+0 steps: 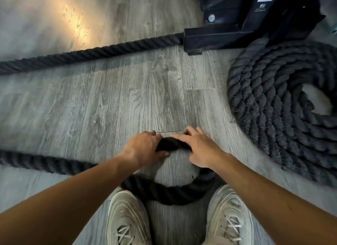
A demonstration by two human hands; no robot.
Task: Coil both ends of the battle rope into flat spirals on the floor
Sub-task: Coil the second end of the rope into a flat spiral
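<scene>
A thick black battle rope lies on the grey wood floor. Its free end (pixel 168 143) is bent into a small loop (pixel 169 191) right in front of my shoes. My left hand (pixel 144 149) grips the end from the left, and my right hand (pixel 198 148) presses on it from the right with fingers spread over the rope. From the loop the rope runs off to the left (pixel 36 161). A finished flat spiral (pixel 277 102) of the same rope lies at the right. Another stretch (pixel 91 53) crosses the floor farther away.
A black metal rack base (pixel 246 23) with a bolt stands at the top right, where the far rope stretch meets it. My two pale sneakers (pixel 127 219) stand at the bottom edge, either side of the loop. Bare floor lies between the two rope stretches.
</scene>
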